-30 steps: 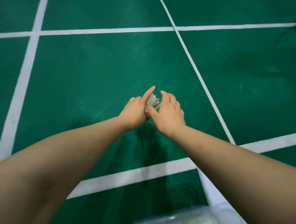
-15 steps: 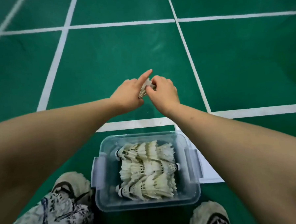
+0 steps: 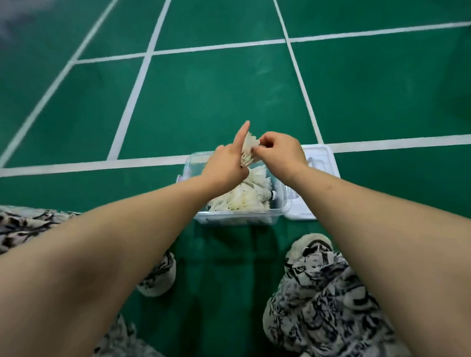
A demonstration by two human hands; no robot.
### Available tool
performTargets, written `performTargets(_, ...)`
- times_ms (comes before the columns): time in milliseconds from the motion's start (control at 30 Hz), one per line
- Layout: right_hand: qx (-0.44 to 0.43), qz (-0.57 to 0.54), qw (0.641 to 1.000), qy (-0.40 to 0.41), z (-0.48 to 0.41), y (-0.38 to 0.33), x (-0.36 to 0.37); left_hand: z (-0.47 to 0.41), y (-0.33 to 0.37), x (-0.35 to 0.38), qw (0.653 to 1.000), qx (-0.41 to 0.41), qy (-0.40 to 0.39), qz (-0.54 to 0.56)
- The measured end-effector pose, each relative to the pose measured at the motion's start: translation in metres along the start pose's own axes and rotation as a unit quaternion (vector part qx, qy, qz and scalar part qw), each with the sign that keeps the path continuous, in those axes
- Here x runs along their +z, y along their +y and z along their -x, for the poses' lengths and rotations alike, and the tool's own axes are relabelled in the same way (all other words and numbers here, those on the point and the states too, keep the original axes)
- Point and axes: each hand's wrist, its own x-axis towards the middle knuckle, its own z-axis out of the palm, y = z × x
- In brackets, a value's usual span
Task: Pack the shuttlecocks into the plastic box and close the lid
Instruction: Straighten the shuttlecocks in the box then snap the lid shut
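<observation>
Head view: clear plastic box (image 3: 236, 218) sitting open on green court floor (image 3: 211, 97), holding white shuttlecocks (image 3: 246, 197) lying on their sides in rows. Lid (image 3: 320, 157) lying on floor just beside box's right side. Both arms reaching forward over box. Left grip (image 3: 225, 170) curling round held shuttlecocks (image 3: 249, 147), count unclear, index finger pointing up. Right grip (image 3: 279, 154) pinching their feather edge above box's far end.

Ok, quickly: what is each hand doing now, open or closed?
Left hand: closed, holding the shuttlecock, index finger straight.
Right hand: closed, pinching the same shuttlecock.
</observation>
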Motion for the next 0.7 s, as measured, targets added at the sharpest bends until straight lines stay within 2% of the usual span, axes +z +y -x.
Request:
performTargets(167,0.037,0.017,0.999,0.010,0.025,0.017,0.000,0.016,-0.004,0.025,0.999,-0.016,-0.004,0.029)
performTargets(267,0.054,0.084,0.995,0.008,0.035,0.028,0.001,0.024,-0.011,0.040,0.999,-0.035,-0.031,0.016)
performTargets(467,-0.004,0.249,0.968,-0.003,0.035,0.045,0.014,0.024,-0.030,0.061,0.995,-0.063,-0.068,0.023)
performTargets(533,-0.028,0.274,0.961,-0.022,0.031,0.049,0.021,0.021,-0.032,0.065,0.994,-0.066,-0.089,0.023)
performTargets(700,0.019,0.148,0.985,-0.091,0.018,0.057,0.045,0.007,-0.037,0.076,0.991,-0.076,-0.101,0.034)
